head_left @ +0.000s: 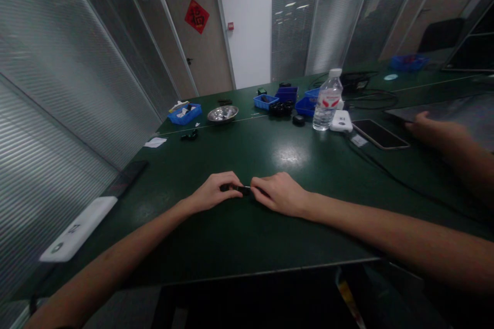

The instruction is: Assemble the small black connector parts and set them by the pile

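Low over the middle of the green table, my left hand (217,190) is closed around a small black object (244,190), its fingers and thumb gripping it from the left. The object's exact kind is too small to make out. My right hand (280,194) is just to its right, fingers pinched together at the object's right end. A thin, light, metal-looking sliver (248,187) shows between the two hands. Whatever else the right fingers hold is hidden by them.
Across the green table (216,154) stand a metal bowl (223,114), blue bins (185,114), a water bottle (328,100) and a phone (380,134). A white power bank (79,229) lies at left. Another person's hand (436,131) is at right, beyond a black cable (401,180).
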Demonstrator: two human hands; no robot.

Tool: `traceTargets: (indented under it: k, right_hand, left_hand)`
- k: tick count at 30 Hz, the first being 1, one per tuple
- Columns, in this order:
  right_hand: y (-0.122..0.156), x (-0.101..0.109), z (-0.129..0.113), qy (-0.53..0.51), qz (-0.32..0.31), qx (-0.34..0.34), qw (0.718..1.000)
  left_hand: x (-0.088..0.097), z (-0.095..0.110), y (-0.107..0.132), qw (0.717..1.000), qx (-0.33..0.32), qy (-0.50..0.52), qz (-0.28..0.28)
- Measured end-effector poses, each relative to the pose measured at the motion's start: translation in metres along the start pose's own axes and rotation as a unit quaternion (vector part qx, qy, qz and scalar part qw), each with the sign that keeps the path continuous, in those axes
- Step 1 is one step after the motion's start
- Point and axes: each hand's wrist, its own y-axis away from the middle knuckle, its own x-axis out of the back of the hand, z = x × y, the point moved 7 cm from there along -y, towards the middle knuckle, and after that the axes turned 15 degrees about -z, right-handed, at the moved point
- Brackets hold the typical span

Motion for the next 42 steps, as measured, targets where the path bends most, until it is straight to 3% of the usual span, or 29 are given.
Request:
traceTargets:
  k: [5, 18, 22, 26, 31, 37, 42]
  right_hand:
    - [0.000, 0.000, 0.001, -0.004, 0.004, -0.001, 1.000]
    - [0.001, 0.003, 0.000, -0.025, -0.007, -0.015, 1.000]
    - [0.001, 0.004, 0.000, -0.024, -0.006, -0.014, 1.000]
    - [0.001, 0.002, 0.001, -0.028, -0.004, -0.011, 1.000]
    - [0.000, 0.001, 0.002, -0.023, -0.004, -0.015, 1.000]
    - [0.001, 0.001, 0.002, -0.022, -0.002, -0.007, 1.000]
    - [0.001, 0.000, 0.003, -0.020, -0.005, -0.009, 1.000]
  left_hand:
    - [0.000, -0.001, 0.000, 1.000, 0.004, -0.009, 0.007]
    - [0.013, -0.020, 0.007, 0.990, 0.073, -0.077, 0.088]
    - [0.015, -0.024, 0.007, 0.990, 0.087, -0.062, 0.087]
    - [0.018, -0.024, 0.007, 0.993, 0.081, -0.045, 0.075]
    - [0.023, -0.016, 0.011, 0.992, 0.054, -0.052, 0.098]
    - [0.013, 0.006, 0.012, 0.993, -0.041, -0.108, -0.019]
    - [0.013, -0.003, 0.016, 0.990, -0.035, -0.123, -0.060]
